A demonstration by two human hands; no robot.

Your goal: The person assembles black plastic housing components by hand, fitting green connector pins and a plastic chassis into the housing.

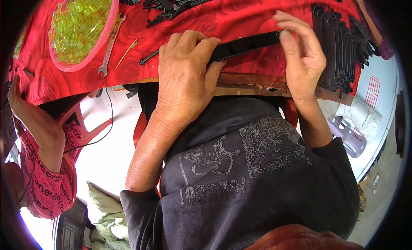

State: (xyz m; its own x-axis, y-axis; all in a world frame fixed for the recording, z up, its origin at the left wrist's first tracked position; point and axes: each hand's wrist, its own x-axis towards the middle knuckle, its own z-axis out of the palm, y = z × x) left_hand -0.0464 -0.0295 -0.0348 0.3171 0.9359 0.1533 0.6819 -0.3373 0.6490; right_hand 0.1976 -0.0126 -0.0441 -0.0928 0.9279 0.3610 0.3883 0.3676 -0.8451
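My left hand (185,71) is closed around one end of a long, flat black plastic bar (249,46), just above the red cloth. At the bar's other end is my right hand (304,56), its fingers apart and its thumb at the tip. Left of my left hand, a thin black rod (149,57) sticks out; whether it is joined to the bar is hidden. Beside the right hand, several long black strips (337,50) lie stacked at the table's right side.
A pink-rimmed basket (112,28) of yellow-green clear plastic pieces (81,24) stands at the left, beside a wrench (110,46) and a thin stick (125,54). Loose black parts (171,5) lie at the back. Another person's arm (38,121) reaches in at the left.
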